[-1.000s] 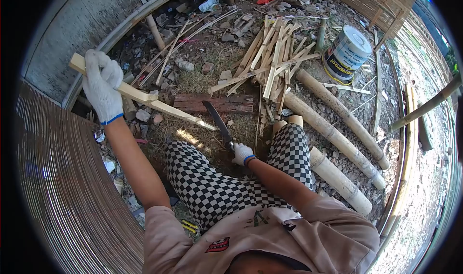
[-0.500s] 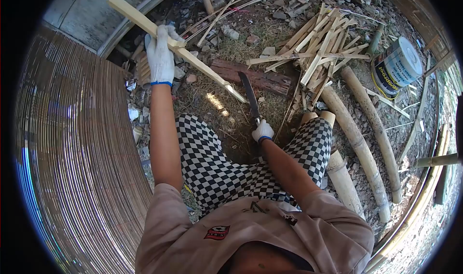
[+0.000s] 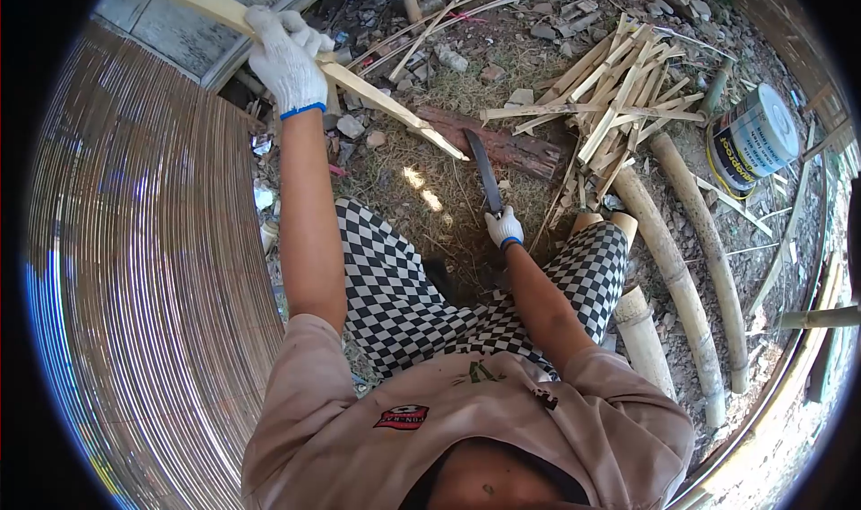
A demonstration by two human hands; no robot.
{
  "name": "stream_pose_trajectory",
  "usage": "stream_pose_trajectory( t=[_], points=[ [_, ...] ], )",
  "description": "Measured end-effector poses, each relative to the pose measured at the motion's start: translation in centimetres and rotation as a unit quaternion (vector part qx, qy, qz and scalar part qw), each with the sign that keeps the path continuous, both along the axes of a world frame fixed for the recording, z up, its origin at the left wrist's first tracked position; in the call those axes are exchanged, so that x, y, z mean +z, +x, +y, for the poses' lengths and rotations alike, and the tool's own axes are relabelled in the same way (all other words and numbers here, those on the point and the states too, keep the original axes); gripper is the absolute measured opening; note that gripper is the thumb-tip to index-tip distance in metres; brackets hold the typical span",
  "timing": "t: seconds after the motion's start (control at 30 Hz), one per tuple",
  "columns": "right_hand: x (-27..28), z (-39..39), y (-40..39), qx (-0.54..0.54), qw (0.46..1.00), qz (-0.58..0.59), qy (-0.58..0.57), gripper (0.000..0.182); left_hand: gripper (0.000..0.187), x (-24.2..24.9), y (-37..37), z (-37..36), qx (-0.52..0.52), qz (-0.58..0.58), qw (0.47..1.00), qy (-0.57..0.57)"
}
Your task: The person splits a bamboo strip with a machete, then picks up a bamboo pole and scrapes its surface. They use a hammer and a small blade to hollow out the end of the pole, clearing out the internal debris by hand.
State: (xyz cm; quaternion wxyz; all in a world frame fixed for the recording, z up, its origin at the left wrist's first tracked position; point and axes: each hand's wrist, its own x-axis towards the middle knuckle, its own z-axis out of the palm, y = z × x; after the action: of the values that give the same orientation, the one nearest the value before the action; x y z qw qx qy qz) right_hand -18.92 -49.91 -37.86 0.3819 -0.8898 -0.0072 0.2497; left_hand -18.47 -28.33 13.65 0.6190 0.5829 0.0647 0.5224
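Observation:
My left hand (image 3: 289, 69), in a white knit glove with a blue cuff, is closed around a long pale bamboo strip (image 3: 395, 109). The strip slants from the upper left down to a narrowed tip near the middle. Low in front of my knees, my gloved right hand (image 3: 505, 228) grips a machete (image 3: 485, 174) by its handle. Its dark blade points up and away, with its end close to the strip's tip. Behind both lies a weathered reddish wooden block (image 3: 516, 147) on the ground.
A heap of split bamboo strips (image 3: 619, 97) lies at the upper right, beside a paint bucket (image 3: 755, 142). Thick bamboo poles (image 3: 668, 250) stretch along my right. A slatted bamboo screen (image 3: 152, 259) stands on my left. Rubble and dry grass cover the ground.
My left hand has shifted up and left, carrying the strip with its upper end further out. The machete is still in my right hand, and the whole view has shifted slightly.

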Motion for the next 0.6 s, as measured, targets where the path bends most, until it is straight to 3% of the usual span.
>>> stream_pose_trajectory(
  t=[0.1, 0.23, 0.33, 0.4, 0.47, 0.53, 0.6],
  points=[
    [1.0, 0.5, 0.7, 0.003, 1.0, -0.011, 0.016, 0.057, 0.061, 2.2, 0.7, 0.1, -0.015, -0.03, 0.999, 0.04],
    [0.2, 1.9, 0.6, -0.024, 1.0, -0.006, 0.012, 0.046, 0.059, 0.3, 3.4, 2.7, -0.072, -0.046, 0.992, 0.096],
    [-0.8, 2.2, 1.3, -0.033, 0.999, -0.013, -0.034, 0.046, 0.052, -3.7, 7.3, 5.6, -0.095, -0.036, 0.994, 0.031],
    [0.7, 2.2, 0.9, -0.05, 0.997, 0.019, -0.06, 0.048, 0.05, -3.3, 6.9, 6.3, -0.084, -0.047, 0.995, 0.005],
    [3.9, 3.0, -0.5, -0.094, 0.995, 0.016, -0.004, 0.048, 0.05, -3.5, 5.8, 7.8, -0.096, -0.059, 0.993, 0.015],
    [2.1, 4.4, -1.0, -0.114, 0.993, -0.017, 0.012, 0.048, 0.05, -4.2, 4.5, 9.9, -0.119, -0.091, 0.988, 0.032],
    [1.2, 5.3, -2.4, -0.132, 0.99, -0.032, 0.028, 0.048, 0.049, -4.7, 2.8, 11.1, -0.092, -0.104, 0.99, -0.021]
  ],
)
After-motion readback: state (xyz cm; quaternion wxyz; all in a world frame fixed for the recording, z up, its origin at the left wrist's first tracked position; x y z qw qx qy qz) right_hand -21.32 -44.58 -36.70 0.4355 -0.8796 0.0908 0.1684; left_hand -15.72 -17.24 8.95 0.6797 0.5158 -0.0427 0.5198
